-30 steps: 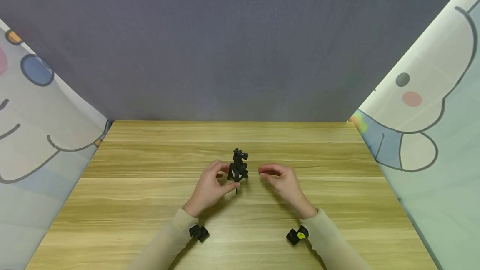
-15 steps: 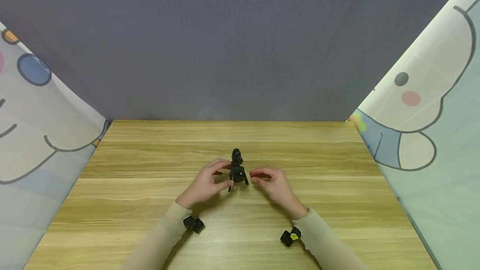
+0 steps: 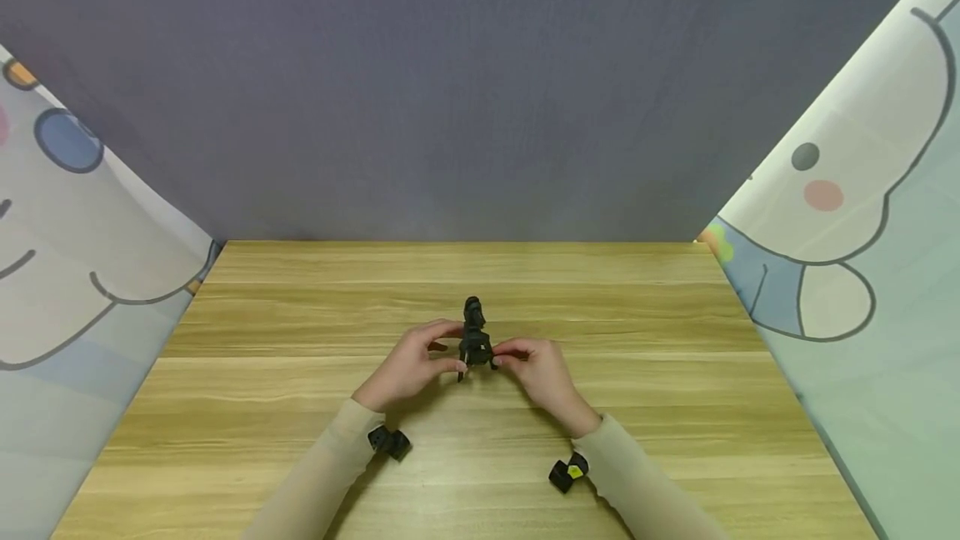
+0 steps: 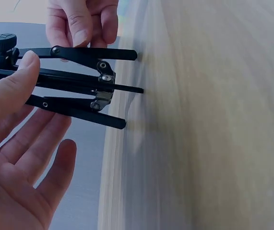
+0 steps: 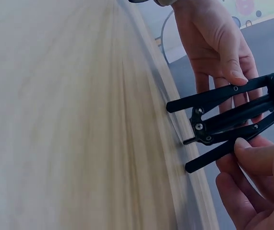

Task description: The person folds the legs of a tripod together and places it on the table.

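Observation:
A small black mini tripod (image 3: 474,332) stands near the middle of the table, its legs spread apart and its head at the top. My left hand (image 3: 408,365) holds it from the left; in the left wrist view the thumb (image 4: 25,72) lies against the tripod (image 4: 74,79) and the other fingers are behind it. From the right, my right hand (image 3: 543,369) pinches one leg low down. In the right wrist view that hand's thumb (image 5: 252,153) presses on the leg (image 5: 211,157). A short rod pokes out below, between the legs.
The wood-grain table (image 3: 480,457) reaches back to a dark grey panel (image 3: 480,107). Curtains with cartoon prints (image 3: 825,257) hang on both sides. A small black camera (image 3: 390,442) is strapped to each wrist.
The tripod has turned, so its head and legs face differently. My right hand has moved left from beside it and now pinches a leg. The left hand has shifted slightly left.

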Action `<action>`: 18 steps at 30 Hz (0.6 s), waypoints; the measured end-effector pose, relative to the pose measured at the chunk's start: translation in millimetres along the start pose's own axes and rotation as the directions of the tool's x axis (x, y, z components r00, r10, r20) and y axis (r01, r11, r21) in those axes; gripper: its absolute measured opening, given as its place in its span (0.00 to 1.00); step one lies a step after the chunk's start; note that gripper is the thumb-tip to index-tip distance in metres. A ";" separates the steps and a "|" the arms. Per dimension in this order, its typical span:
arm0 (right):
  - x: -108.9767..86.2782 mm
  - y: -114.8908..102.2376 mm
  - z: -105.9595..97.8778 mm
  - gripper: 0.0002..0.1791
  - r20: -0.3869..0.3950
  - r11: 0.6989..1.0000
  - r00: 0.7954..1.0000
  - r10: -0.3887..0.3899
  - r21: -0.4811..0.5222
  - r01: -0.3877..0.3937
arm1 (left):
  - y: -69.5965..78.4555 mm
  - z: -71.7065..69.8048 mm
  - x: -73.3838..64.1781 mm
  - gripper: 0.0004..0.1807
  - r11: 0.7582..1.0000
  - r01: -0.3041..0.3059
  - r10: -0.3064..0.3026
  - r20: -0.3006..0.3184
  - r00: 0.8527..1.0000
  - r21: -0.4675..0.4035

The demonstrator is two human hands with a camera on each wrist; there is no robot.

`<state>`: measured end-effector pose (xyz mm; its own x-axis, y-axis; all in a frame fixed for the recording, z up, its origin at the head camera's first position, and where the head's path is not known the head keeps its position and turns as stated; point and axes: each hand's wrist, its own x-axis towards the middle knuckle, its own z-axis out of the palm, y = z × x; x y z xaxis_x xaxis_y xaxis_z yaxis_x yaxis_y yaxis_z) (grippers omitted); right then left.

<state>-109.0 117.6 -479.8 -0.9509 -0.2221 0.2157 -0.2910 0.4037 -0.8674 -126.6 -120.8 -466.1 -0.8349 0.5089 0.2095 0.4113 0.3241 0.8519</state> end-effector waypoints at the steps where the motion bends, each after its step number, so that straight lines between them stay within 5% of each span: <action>1: 0.1 -0.4 -0.1 0.08 0.001 1.000 1.000 0.003 0.005 -0.003 | 0.4 0.2 0.7 0.29 1.000 0.001 -0.001 0.002 1.000 -0.005; 12: 0.9 -3.4 3.7 0.07 -0.015 1.000 0.999 0.028 0.002 -0.028 | 0.4 0.7 0.7 0.31 0.996 0.030 -0.029 0.021 0.999 -0.078; 18: 1.1 -2.8 1.9 0.07 0.010 1.000 1.000 0.025 0.017 -0.026 | 2.9 0.9 -1.4 0.31 0.998 0.051 -0.051 0.002 0.999 -0.023</action>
<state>-109.0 114.5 -478.0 -0.9569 -0.2204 0.1893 -0.2648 0.3942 -0.8800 -123.9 -119.8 -464.4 -0.8543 0.4930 0.1648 0.3595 0.3313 0.8723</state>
